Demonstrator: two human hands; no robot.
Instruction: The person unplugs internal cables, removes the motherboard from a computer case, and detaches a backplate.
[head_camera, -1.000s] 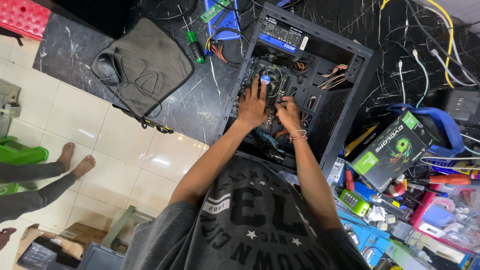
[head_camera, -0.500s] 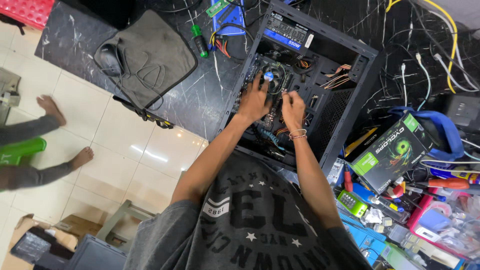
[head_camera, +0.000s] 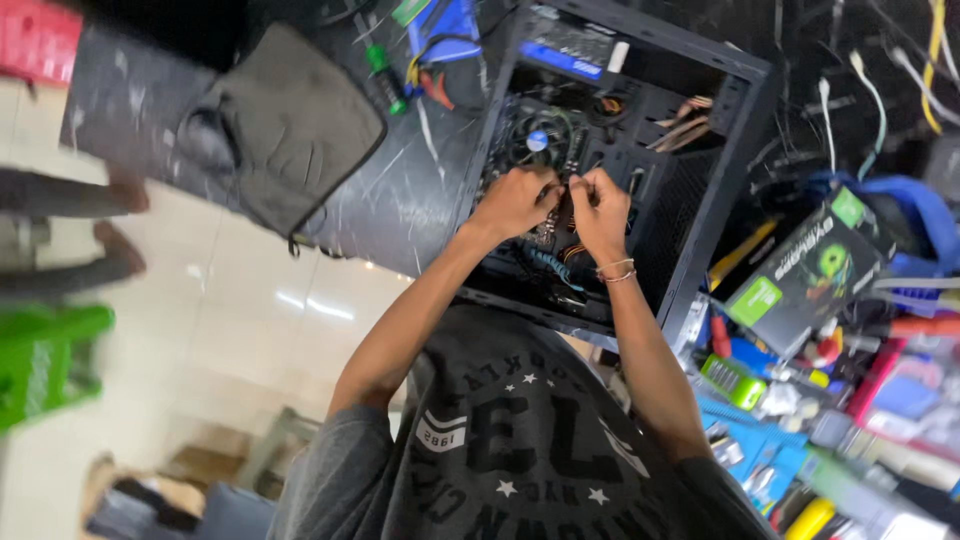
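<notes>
Head view looks down over a grey printed shirt at two bare arms reaching into an open black computer case (head_camera: 735, 130) that lies on its side on a dark, scratched worktop (head_camera: 420, 205), in the upper middle of the frame. The left hand (head_camera: 515, 200) and the right hand (head_camera: 600, 208) meet nearly knuckle to knuckle at the centre of the case, just below the round cooler fan (head_camera: 540, 140). Both are curled, fingertips pinched together over something small between them; it looks like a thin connector or cable end on the board, but the hands cover it and I cannot tell what each one actually grips. A bundle of blue-sleeved wires (head_camera: 550, 268) runs under the right wrist.

By the look of it, the step in hand is fine work on the board inside the case, seating or freeing a small plug with both hands. The next move, I judge, calls for a steady, straight press or pull with little force, keeping the loose wires clear of the fan.

Around the case: a grey bag (head_camera: 290, 130) at upper left, a green-handled screwdriver (head_camera: 385, 75) above it, a black and green box (head_camera: 805, 270) at right, and a clutter of small coloured parts at lower right
</notes>
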